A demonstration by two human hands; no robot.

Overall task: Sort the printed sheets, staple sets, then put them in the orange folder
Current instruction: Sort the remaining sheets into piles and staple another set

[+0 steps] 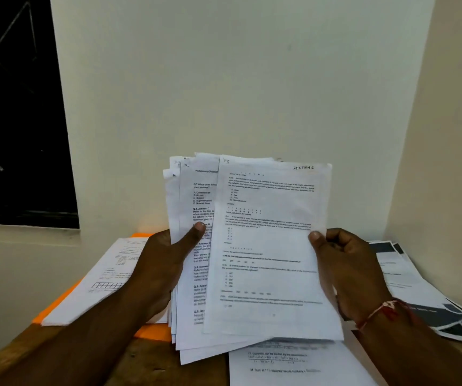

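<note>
This is a plain study or small office corner; whether it is in a home or a workplace cannot be told. Two bare, pale painted walls (224,79) meet at the right behind a wooden worktop (146,363) set against them. A dark window (15,107) with a painted sill (23,227) sits at the left. Paperwork fills the spot: printed question sheets (266,246), an orange folder (151,332) under one pile, and dark-printed pages (424,288) fanned at the right.
</note>
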